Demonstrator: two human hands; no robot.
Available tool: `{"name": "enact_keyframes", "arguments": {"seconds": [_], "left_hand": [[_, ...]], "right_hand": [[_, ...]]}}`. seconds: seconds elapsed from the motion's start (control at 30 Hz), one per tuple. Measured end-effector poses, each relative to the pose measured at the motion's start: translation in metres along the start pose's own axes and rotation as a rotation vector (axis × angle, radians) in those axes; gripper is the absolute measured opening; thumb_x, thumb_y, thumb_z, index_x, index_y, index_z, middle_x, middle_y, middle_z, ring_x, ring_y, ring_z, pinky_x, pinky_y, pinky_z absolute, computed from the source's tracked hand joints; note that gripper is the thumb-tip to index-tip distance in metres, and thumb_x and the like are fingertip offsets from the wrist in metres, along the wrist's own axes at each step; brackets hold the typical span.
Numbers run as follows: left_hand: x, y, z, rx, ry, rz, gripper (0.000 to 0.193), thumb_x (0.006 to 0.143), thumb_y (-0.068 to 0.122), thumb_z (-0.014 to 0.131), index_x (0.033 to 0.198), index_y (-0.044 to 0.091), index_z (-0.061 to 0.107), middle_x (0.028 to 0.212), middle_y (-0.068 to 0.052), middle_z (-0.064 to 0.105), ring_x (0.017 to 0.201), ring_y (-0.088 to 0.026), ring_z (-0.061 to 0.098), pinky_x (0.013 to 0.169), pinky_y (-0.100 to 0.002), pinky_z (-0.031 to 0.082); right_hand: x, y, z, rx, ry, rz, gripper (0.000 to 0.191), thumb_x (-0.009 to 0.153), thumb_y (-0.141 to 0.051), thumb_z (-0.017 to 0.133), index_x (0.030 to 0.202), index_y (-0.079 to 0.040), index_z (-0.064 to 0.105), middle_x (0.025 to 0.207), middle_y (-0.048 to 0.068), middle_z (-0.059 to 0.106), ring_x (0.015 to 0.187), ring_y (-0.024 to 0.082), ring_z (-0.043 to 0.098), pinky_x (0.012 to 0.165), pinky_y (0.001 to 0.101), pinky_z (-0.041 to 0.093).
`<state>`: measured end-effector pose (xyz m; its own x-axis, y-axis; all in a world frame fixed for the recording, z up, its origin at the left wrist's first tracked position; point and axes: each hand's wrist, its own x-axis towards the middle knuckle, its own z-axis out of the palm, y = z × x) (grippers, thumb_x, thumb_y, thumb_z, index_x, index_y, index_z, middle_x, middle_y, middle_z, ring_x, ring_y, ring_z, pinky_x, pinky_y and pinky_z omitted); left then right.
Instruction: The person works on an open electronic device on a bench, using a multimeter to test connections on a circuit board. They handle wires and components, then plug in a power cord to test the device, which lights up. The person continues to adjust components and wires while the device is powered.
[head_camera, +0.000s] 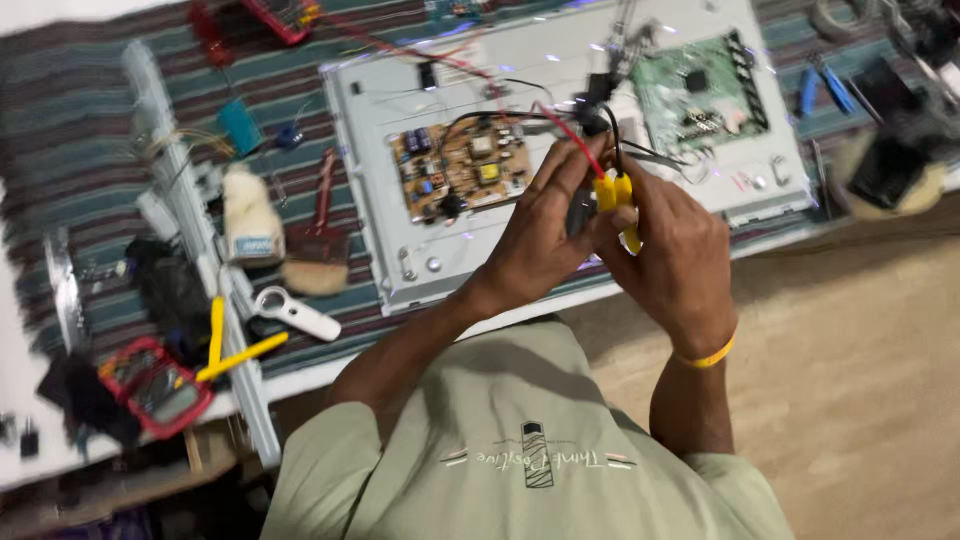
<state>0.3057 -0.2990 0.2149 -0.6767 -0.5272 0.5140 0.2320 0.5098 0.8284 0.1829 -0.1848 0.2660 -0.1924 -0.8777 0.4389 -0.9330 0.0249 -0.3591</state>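
Your right hand has its grip closed on the yellow-handled tool — your left hand pinches the red and black wires, steadying them above the brown circuit board.

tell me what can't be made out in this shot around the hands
Head view only:
- Left hand and right hand: whatever they grip below the yellow tool is hidden by the fingers.
- Where the red and black wires end: lost behind the hands.
- Dark object at the right edge: motion-blurred, cut off.
- Brown circuit board parts: too small.
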Motion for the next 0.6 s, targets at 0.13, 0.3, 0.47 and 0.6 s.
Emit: {"name": "enact_keyframes", "arguments": {"seconds": [0.13, 0.3, 0.47, 0.6], "left_hand": [[-0.002, -0.004, -0.027, -0.183, 0.102, -0.088, 0.03, 0.118, 0.028, 0.059, 0.136, 0.004, 0.06, 0.128, -0.01, 0.068, 0.121, -0.022, 0.065, 0.111, -0.032, 0.054], [-0.018, 0.024, -0.11, -0.58, 0.279, -0.135, 0.027, 0.107, 0.019, 0.054, 0.13, 0.004, 0.055, 0.12, -0.005, 0.066, 0.115, -0.012, 0.067, 0.102, -0.032, 0.059], [-0.08, 0.05, -0.233, -0.43, 0.713, 0.117, 0.024, 0.107, 0.017, 0.058, 0.127, 0.003, 0.057, 0.114, -0.007, 0.066, 0.108, -0.016, 0.067, 0.095, -0.035, 0.057], [-0.156, 0.034, -0.284, -0.142, 0.961, -0.067, 0.022, 0.107, 0.015, 0.061, 0.125, 0.002, 0.059, 0.11, -0.009, 0.067, 0.102, -0.02, 0.067, 0.089, -0.037, 0.056]], "right_hand": [[0.013, -0.028, 0.037, -0.012, -0.076, -0.078, 0.039, 0.088, -0.014, 0.081, 0.12, -0.002, 0.063, 0.097, 0.014, 0.063, 0.086, 0.035, 0.066, 0.071, 0.0447, 0.051], [0.01, -0.062, 0.071, 0.292, -0.03, -0.242, 0.053, 0.093, -0.021, 0.083, 0.136, -0.001, 0.058, 0.112, 0.014, 0.064, 0.092, 0.03, 0.066, 0.078, 0.0402, 0.054], [-0.003, -0.069, 0.089, 0.427, -0.24, -0.445, 0.045, 0.092, -0.02, 0.079, 0.132, -0.006, 0.065, 0.11, 0.01, 0.068, 0.089, 0.027, 0.065, 0.077, 0.0393, 0.053], [-0.023, -0.058, 0.115, 0.442, -0.414, -0.436, 0.041, 0.092, -0.024, 0.076, 0.129, -0.009, 0.067, 0.102, 0.008, 0.069, 0.09, 0.029, 0.065, 0.079, 0.0413, 0.053]]}}
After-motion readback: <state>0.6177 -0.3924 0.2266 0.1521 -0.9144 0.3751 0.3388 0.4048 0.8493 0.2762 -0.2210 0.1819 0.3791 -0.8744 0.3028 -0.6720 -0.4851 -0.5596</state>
